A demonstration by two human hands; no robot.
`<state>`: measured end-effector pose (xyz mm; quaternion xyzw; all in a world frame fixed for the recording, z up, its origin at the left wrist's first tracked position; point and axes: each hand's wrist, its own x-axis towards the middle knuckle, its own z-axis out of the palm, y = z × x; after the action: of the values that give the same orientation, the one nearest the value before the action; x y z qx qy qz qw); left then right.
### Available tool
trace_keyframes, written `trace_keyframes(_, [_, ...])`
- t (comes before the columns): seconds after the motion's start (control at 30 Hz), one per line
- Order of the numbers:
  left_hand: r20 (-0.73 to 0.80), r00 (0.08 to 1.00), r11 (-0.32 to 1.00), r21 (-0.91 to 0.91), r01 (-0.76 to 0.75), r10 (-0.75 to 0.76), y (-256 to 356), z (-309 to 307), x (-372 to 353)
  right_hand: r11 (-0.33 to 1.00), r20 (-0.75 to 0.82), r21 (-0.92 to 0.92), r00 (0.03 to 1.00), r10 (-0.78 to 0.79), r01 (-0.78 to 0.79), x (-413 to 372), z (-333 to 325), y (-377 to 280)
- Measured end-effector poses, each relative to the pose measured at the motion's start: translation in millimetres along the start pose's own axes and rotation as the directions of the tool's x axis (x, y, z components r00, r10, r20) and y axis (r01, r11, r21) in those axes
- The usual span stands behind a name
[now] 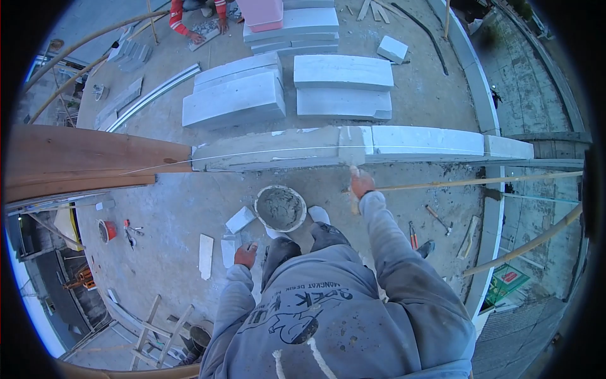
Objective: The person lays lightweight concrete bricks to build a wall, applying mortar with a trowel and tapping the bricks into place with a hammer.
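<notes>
A low wall of pale blocks [429, 140] runs across the view, its top partly coated with grey mortar [265, 146]. My right hand [362, 182] is at the wall's near side, its fingers closed round what looks like the handle of a trowel. The trowel's flat grey blade [351, 144] lies against the mortared part of the wall. Most of the handle is hidden by my fingers. My left hand [245, 254] hangs beside my knee, holding nothing, its thumb apart from loosely bent fingers. A round bucket of wet mortar [257, 208] stands on the floor between my feet and the wall.
Beyond the wall are stacked white blocks [344, 72] and another person's hands [197, 38]. A thin string runs along the wall. Bamboo poles [480, 182] cross at right. A hammer [439, 216], pliers [413, 237] and block offcuts [206, 256] lie on the floor.
</notes>
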<state>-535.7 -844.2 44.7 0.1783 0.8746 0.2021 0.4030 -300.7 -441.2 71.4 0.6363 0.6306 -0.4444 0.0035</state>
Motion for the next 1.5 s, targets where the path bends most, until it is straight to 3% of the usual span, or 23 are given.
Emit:
trace_keyframes(0.07, [0.061, 0.998, 0.993, 0.122, -0.001, -0.006, -2, 0, -2, 0.992, 0.079, 0.109, 0.995, 0.055, -0.063, -8, 8, 4])
trace_keyframes(0.13, [0.075, 0.997, 0.994, 0.111, 0.008, -0.017, 12, -4, 0, 0.984, 0.010, -0.126, 0.992, -0.122, 0.122, -31, 22, 26])
trace_keyframes(0.2, [0.074, 0.996, 0.996, 0.079, 0.035, -0.041, 22, 3, 9, 0.965, 0.142, -0.212, 0.982, -0.128, 0.156, -44, 25, 63])
trace_keyframes(0.27, [0.005, 0.996, 0.996, -0.001, -0.089, 0.089, 10, 15, 25, 0.972, 0.197, -0.220, 0.979, -0.042, 0.086, -72, 2, 63])
trace_keyframes(0.33, [-0.044, 0.976, 0.976, -0.021, -0.215, 0.214, 18, 22, 32, 0.956, 0.241, -0.264, 0.968, -0.067, 0.132, -86, -2, 77])
trace_keyframes(0.43, [-0.013, 0.995, 0.994, 0.037, -0.103, 0.104, 61, 14, 12, 0.908, 0.377, -0.334, 0.919, -0.118, 0.254, -76, 10, 59])
trace_keyframes(0.5, [-0.022, 0.983, 0.982, -0.050, -0.182, 0.181, 56, 18, 12, 0.875, 0.486, -0.355, 0.865, -0.127, 0.328, -72, 25, 39])
trace_keyframes(0.53, [-0.030, 0.987, 0.985, -0.061, -0.161, 0.159, 51, 21, 9, 0.853, 0.496, -0.345, 0.848, -0.189, 0.392, -73, 36, 21])
trace_keyframes(0.6, [0.032, 0.999, 0.974, -0.224, 0.032, -0.026, 35, 29, 4, 0.816, 0.531, -0.344, 0.813, -0.239, 0.464, -57, 69, 1])
trace_keyframes(0.67, [0.038, 0.996, 0.964, -0.251, 0.090, -0.083, 3, 43, -3, 0.657, 0.658, -0.541, 0.751, -0.059, 0.525, -39, 113, -2])
trace_keyframes(0.7, [0.033, 0.994, 0.957, -0.269, 0.105, -0.100, -12, 52, -2, 0.636, 0.676, -0.551, 0.735, -0.039, 0.540, -33, 132, -6])
trace_keyframes(0.77, [0.024, 0.986, 0.942, -0.294, 0.164, -0.164, -49, 70, -4, 0.345, 0.716, -0.687, 0.675, 0.176, 0.639, -28, 175, -38])
trace_keyframes(0.83, [0.007, 0.969, 0.927, -0.287, 0.240, -0.249, -92, 88, -17, 0.283, 0.680, -0.732, 0.689, 0.251, 0.619, -13, 235, -23])
trace_keyframes(0.9, [-0.065, 0.967, 0.930, -0.297, 0.215, -0.245, -128, 101, -34, 0.201, 0.613, -0.782, 0.787, 0.073, 0.590, 13, 307, 22])
trace_keyframes(0.97, [0.064, 0.909, 0.821, -0.407, 0.400, -0.411, -161, 108, -50, 0.149, 0.605, -0.792, 0.794, 0.059, 0.592, 37, 375, 56])
trace_keyframes(1.03, [-0.010, 0.881, 0.738, -0.549, 0.391, -0.474, -216, 143, -68, 0.110, 0.590, -0.805, 0.807, 0.042, 0.583, 48, 428, 66])
trace_keyframes(1.1, [0.053, 0.830, 0.638, -0.614, 0.465, -0.555, -227, 135, -76, 0.115, 0.542, -0.840, 0.827, 0.152, 0.530, 57, 475, 68])
trace_keyframes(1.23, [0.063, 0.753, 0.539, -0.659, 0.524, -0.655, -273, 165, -86, -0.011, 0.615, -0.784, 0.778, 0.128, 0.621, 35, 529, 51])
trace_keyframes(1.3, [0.076, 0.779, 0.494, -0.733, 0.467, -0.622, -267, 164, -88, -0.110, 0.658, -0.753, 0.750, -0.076, 0.649, 7, 533, 57])
trace_keyframes(1.33, [0.086, 0.771, 0.474, -0.744, 0.471, -0.631, -256, 159, -82, -0.119, 0.660, -0.750, 0.748, -0.065, 0.651, 0, 531, 63])
trace_keyframes(1.4, [0.073, 0.788, 0.505, -0.730, 0.460, -0.611, -257, 170, -73, 0.358, 0.543, -0.754, 0.829, -0.131, 0.550, -1, 523, 77])
trace_keyframes(1.43, [0.054, 0.807, 0.545, -0.711, 0.445, -0.588, -256, 174, -69, 0.347, 0.543, -0.759, 0.830, -0.130, 0.551, -4, 524, 86])
trace_keyframes(1.5, [0.068, 0.809, 0.546, -0.704, 0.454, -0.584, -243, 167, -60, -0.156, 0.710, -0.696, 0.704, -0.006, 0.701, -11, 534, 124])
